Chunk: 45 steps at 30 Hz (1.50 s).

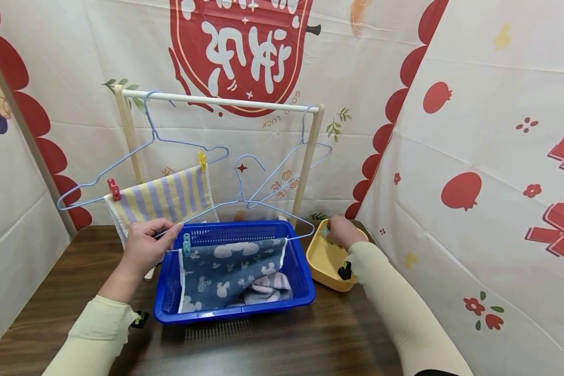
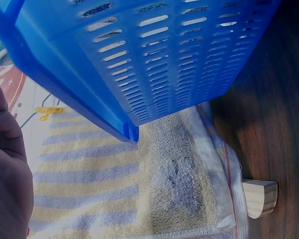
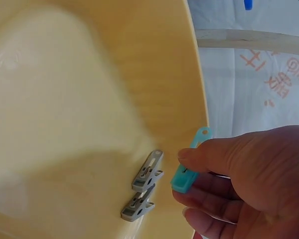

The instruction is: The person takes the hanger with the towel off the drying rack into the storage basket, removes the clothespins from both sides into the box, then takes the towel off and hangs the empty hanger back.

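Note:
My left hand (image 1: 148,244) pinches the left end of a light blue wire hanger (image 1: 241,200) above a blue basket (image 1: 235,315). A dark blue towel with pale mouse shapes (image 1: 221,271) hangs from the hanger's lower bar. Near its left corner a teal clothespin (image 1: 186,244) clips it on; its right corner shows no clip. Inside the yellow tray (image 1: 324,261) at the right is my right hand (image 1: 344,232). In the right wrist view, its thumb and fingers pinch another teal clothespin (image 3: 189,164). Two grey clothespins (image 3: 147,172) lie beside it in the tray.
Behind the basket stands a rack with a white rail (image 1: 221,102). A striped towel (image 1: 164,198) hangs there from a blue hanger by a red and a yellow clip; a second hanger (image 1: 305,141) hangs on the right. More crumpled cloth (image 1: 270,288) lies in the basket.

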{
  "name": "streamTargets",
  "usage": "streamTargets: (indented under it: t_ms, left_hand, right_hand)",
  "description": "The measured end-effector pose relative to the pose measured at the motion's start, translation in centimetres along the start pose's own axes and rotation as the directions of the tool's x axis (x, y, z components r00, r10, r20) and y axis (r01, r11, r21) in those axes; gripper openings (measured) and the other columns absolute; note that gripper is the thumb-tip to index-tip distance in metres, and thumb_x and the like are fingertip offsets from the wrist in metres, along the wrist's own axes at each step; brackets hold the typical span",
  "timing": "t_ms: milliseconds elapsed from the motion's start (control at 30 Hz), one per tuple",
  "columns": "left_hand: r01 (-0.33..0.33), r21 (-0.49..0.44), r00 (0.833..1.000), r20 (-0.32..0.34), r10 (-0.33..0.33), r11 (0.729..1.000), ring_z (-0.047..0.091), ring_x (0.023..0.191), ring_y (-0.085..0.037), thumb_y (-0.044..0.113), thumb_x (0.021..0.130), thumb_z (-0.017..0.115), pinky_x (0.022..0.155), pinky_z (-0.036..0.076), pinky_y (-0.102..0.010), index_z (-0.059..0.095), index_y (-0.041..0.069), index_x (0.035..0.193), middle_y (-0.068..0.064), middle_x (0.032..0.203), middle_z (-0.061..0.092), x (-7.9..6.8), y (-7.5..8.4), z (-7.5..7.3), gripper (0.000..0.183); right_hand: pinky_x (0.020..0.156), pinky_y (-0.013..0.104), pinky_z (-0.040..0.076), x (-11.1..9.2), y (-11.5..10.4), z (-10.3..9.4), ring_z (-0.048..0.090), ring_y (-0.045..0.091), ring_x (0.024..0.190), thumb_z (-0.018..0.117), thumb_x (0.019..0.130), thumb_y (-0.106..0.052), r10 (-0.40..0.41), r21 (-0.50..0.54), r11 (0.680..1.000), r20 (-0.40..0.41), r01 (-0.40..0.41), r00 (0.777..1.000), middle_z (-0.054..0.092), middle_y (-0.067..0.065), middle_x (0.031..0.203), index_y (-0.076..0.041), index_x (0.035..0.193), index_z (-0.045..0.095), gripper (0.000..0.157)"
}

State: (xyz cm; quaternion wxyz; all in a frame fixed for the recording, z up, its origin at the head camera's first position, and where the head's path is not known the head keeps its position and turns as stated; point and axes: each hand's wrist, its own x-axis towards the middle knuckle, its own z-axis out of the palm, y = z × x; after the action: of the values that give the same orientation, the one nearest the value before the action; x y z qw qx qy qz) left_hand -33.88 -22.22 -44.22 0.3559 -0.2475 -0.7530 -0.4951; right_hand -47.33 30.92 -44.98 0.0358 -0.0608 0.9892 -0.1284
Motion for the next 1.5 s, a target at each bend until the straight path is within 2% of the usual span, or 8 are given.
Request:
streamTargets:
  t_ms: [100,267,500,667,867,1100,1267,1500]
  left_hand:
    - [-0.003,-0.003,1.000,0.009,0.003,1.000,0.048,0.050,-0.005,-0.015,0.090,0.080,0.045,0.038,-0.020,0.074,0.005,0.078,0.004,0.060,0.058,0.0,0.0,-0.1,0.024]
    - [-0.003,-0.006,1.000,0.022,0.003,1.000,0.050,0.051,-0.007,-0.013,0.092,0.082,0.046,0.040,-0.020,0.075,0.009,0.079,0.004,0.061,0.060,0.2,0.4,-0.1,0.026]
    - [-0.009,-0.015,1.000,0.022,0.010,1.000,0.050,0.051,-0.006,-0.014,0.090,0.082,0.046,0.040,-0.020,0.076,0.012,0.079,0.002,0.060,0.060,0.4,0.5,0.1,0.029]
    - [-0.022,-0.009,1.000,0.015,0.022,1.000,0.048,0.050,-0.005,-0.017,0.089,0.081,0.046,0.039,-0.020,0.074,0.011,0.077,0.002,0.059,0.059,0.3,0.3,0.2,0.031]
    - [-0.039,0.001,0.999,0.004,0.039,0.999,0.045,0.049,-0.004,-0.021,0.088,0.078,0.045,0.037,-0.020,0.071,0.006,0.076,-0.003,0.057,0.057,0.3,0.1,0.4,0.030]
    - [-0.018,-0.027,1.000,0.023,0.019,0.999,0.049,0.050,-0.006,-0.016,0.090,0.081,0.045,0.039,-0.021,0.075,0.012,0.078,0.002,0.059,0.061,0.4,0.2,0.1,0.031]
    - [-0.007,-0.031,1.000,0.025,0.008,1.000,0.050,0.050,-0.006,-0.014,0.091,0.081,0.045,0.040,-0.020,0.075,0.012,0.079,0.002,0.060,0.061,0.3,0.5,0.1,0.029]
    - [-0.012,-0.019,1.000,0.013,0.012,1.000,0.050,0.051,-0.006,-0.015,0.090,0.081,0.045,0.039,-0.020,0.076,0.012,0.080,0.001,0.060,0.061,0.2,0.0,0.2,0.029]
  right_hand:
    - [0.062,0.036,0.048,0.1,0.1,0.2,0.059,0.026,0.068,0.068,0.092,0.001,-0.015,-0.001,1.000,0.022,0.015,1.000,0.064,0.010,0.080,-0.001,0.093,0.072,0.005]
    - [0.063,0.035,0.040,0.4,0.2,0.7,0.050,0.022,0.066,0.065,0.090,0.004,-0.042,-0.048,0.998,0.060,0.045,0.997,0.053,0.003,0.071,-0.008,0.078,0.069,0.017]
    - [0.063,0.035,0.041,0.6,0.8,1.4,0.048,0.021,0.066,0.071,0.086,0.009,-0.152,-0.097,0.983,0.057,0.157,0.987,0.056,0.001,0.069,-0.005,0.084,0.076,0.016]
    - [0.069,0.034,0.045,0.5,-0.3,1.0,0.050,0.020,0.069,0.074,0.085,0.012,-0.143,-0.122,0.981,0.080,0.152,0.987,0.062,0.000,0.071,-0.001,0.091,0.080,0.016]
    - [0.064,0.033,0.042,1.1,0.0,1.6,0.046,0.019,0.066,0.075,0.081,0.012,-0.149,-0.141,0.977,0.067,0.157,0.987,0.056,-0.002,0.067,-0.003,0.083,0.078,0.016]
    - [0.066,0.034,0.043,1.2,0.1,1.7,0.048,0.020,0.067,0.076,0.084,0.012,-0.129,-0.133,0.982,0.067,0.137,0.989,0.058,-0.001,0.069,-0.004,0.085,0.079,0.017]
    - [0.064,0.034,0.041,1.3,0.1,1.9,0.046,0.020,0.064,0.076,0.085,0.010,-0.139,-0.130,0.981,0.060,0.145,0.989,0.051,-0.002,0.064,-0.004,0.080,0.076,0.014]
    - [0.061,0.033,0.040,2.0,0.9,2.6,0.045,0.019,0.063,0.079,0.079,0.010,-0.145,-0.118,0.982,0.049,0.150,0.988,0.051,-0.003,0.064,-0.007,0.074,0.073,0.018]
